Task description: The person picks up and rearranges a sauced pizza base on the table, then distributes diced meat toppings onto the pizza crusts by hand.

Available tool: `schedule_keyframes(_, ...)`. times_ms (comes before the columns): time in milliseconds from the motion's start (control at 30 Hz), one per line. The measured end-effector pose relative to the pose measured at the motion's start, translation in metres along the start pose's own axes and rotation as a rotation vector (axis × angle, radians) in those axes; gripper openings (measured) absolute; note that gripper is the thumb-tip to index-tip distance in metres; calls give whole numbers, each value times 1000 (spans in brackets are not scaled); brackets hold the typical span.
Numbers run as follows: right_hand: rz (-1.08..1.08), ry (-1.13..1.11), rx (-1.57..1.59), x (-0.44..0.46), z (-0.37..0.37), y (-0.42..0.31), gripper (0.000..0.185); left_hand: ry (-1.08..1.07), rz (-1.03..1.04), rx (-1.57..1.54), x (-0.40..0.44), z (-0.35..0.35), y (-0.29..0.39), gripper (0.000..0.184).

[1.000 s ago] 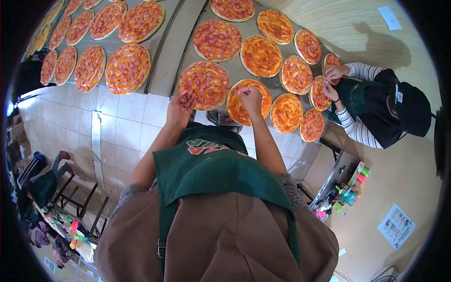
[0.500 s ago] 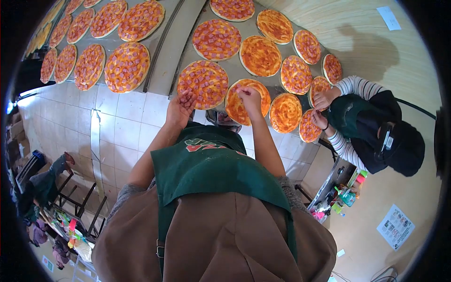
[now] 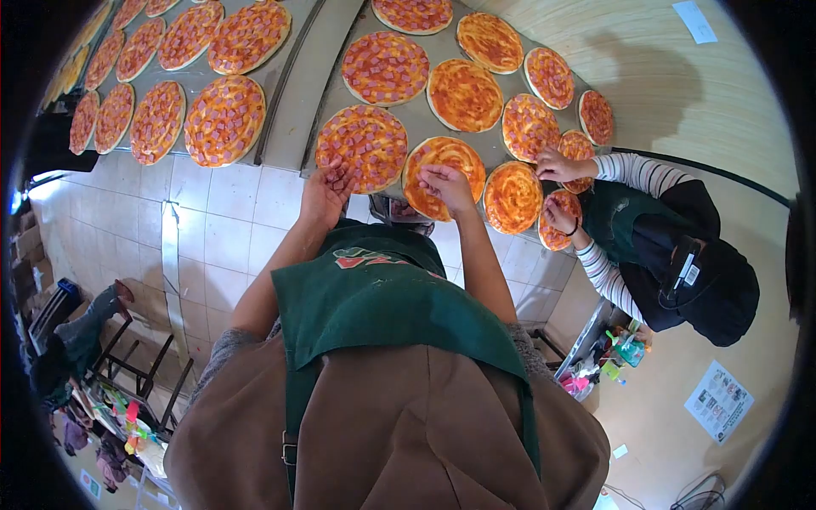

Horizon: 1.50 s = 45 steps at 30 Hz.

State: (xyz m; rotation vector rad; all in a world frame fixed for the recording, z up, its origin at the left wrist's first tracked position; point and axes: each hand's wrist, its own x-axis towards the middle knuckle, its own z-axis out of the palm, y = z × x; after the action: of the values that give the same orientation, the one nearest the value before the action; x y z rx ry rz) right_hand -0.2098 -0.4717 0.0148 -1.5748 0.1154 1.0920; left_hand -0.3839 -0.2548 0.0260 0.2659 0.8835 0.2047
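Note:
My left hand [image 3: 329, 194] is cupped palm up around small pinkish ham pieces, at the lower left edge of a pizza topped with ham cubes [image 3: 363, 149]. Fingertips pinched together, my right hand [image 3: 449, 188] hovers over a pizza [image 3: 442, 157] that shows red sauce and yellow streaks; whatever the fingers hold is too small to make out. Just right of it lies another sauced pizza [image 3: 512, 198] without visible ham. Behind them on the metal table is one more sauced pizza [image 3: 465, 95], beside a ham-topped one [image 3: 385, 68].
At the right, a co-worker [image 3: 663, 246] in a dark cap and striped sleeves has both hands over small pizzas at the table's end. More ham-topped pizzas [image 3: 225, 121] lie on the left table section. Stools [image 3: 140, 370] and another person stand at the far left.
My right hand has shifted slightly down and its fingers point more to the left. The co-worker has moved toward the near table edge, hands now over other pizzas.

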Motion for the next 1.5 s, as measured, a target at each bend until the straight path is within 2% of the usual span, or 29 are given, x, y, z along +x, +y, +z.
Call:
schedule_keyframes(100,-89,44,-236,12,-3,11,14,1,-4,-4,-3,0,0,26)
schedule_keyframes(300,-265,164,-702,30,8,13,14,19,-11,-25,-3,-7,2,24)
schedule_keyframes(500,-327,324,-910,31,29,7,13,33,-7,-31,-6,-10,4,22)
schedule_keyframes(600,-455,378,-1006,24,33,3,14,45,-11,-42,-7,-9,6,21)
schedule_keyframes(800,-333,295,-550,18,18,11,15,39,2,-52,-8,-11,9,21)
schedule_keyframes(900,-116,187,-355,9,12,19,14,48,2,-38,-8,-8,10,21)
schedule_keyframes(1067,-173,265,-609,5,28,20,11,22,-8,-18,-3,-5,10,23)
schedule_keyframes(1200,-402,328,-937,11,30,26,14,37,-29,-2,-1,-3,10,25)
schedule_keyframes(1300,-356,388,-1033,12,32,23,17,29,-32,2,1,-4,11,25)
schedule_keyframes(1500,-301,376,-938,4,31,20,14,60,-26,10,3,-2,13,24)
